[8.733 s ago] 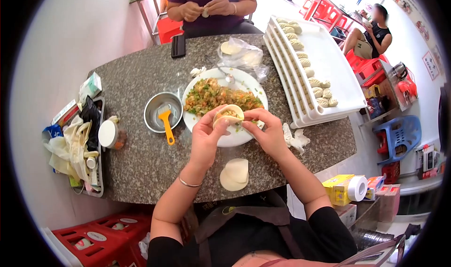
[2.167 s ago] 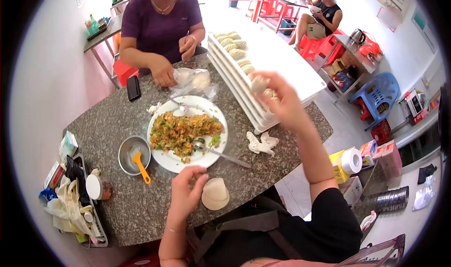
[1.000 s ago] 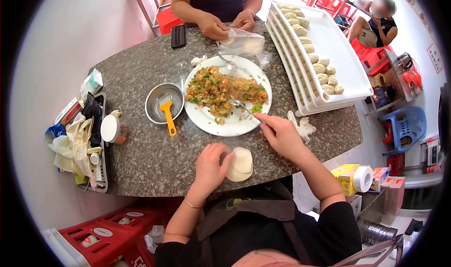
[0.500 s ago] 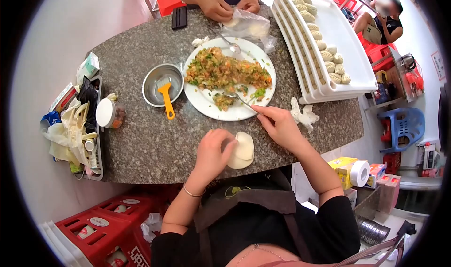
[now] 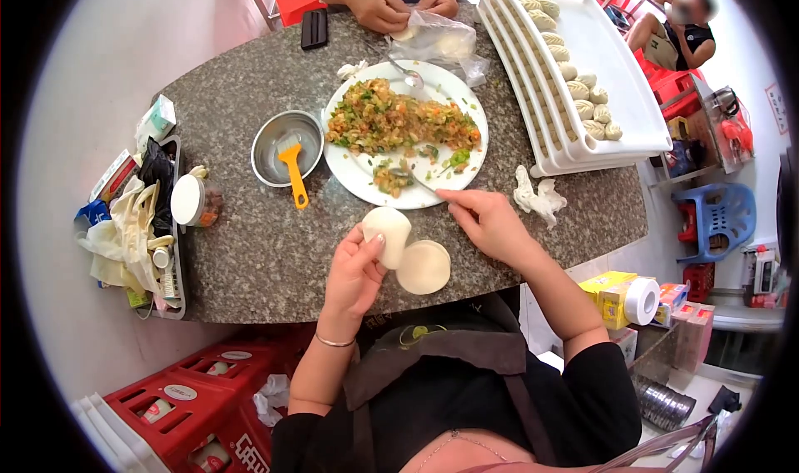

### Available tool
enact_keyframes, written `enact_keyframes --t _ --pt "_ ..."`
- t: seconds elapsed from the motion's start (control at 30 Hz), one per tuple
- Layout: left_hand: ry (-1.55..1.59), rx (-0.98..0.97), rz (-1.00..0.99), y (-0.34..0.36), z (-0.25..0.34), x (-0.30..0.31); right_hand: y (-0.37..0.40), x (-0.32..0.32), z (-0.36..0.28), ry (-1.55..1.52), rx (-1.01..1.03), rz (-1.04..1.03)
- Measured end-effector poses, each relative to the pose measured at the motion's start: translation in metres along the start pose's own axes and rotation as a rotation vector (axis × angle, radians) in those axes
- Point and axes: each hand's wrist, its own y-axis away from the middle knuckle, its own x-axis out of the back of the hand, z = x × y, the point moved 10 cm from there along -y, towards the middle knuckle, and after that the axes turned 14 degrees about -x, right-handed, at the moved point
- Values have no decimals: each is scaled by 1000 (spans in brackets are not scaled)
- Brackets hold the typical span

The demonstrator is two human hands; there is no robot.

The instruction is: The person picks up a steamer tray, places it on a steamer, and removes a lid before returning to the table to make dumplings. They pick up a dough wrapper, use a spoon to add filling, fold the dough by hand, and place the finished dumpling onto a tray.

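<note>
My left hand is closed on a round dumpling wrapper, lifted off the table with the thumb across it. Beside it, more wrappers lie on the stone tabletop near its front edge. My right hand grips the handle of a spoon, whose bowl rests at a small clump of chopped filling. That clump sits at the near side of a white plate, apart from the large mound of vegetable filling. A second spoon leans at the plate's far rim.
Stacked white trays bearing pleated dumplings stand at the back right. A metal bowl with an orange-handled brush or scraper is left of the plate. Across the table, another person's hands work near a plastic bag. Crumpled tissue lies right.
My left hand has picked up a wrapper from the table and raised it slightly left and up. The right hand still holds the spoon at the filling, shifted a little.
</note>
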Motion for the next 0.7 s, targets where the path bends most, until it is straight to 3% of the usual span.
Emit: enact_keyframes --t 0.13,0.23,0.37,0.43,0.53,0.7 --pt "90 5 2 3 0 2 -5 9 1 -111 -59 79" --pt "45 46 -22 5 -1 2 -1 -4 -1 -98 -60 -49" --pt "118 97 20 9 -8 6 2 2 12 -123 -184 -3" --pt "312 56 50 1 -6 -1 10 -2 5 -59 -90 24" --pt "348 51 12 -3 3 -13 34 -11 -8 -20 33 63" --pt "351 64 45 -7 12 -11 48 -16 -20 17 46 -47"
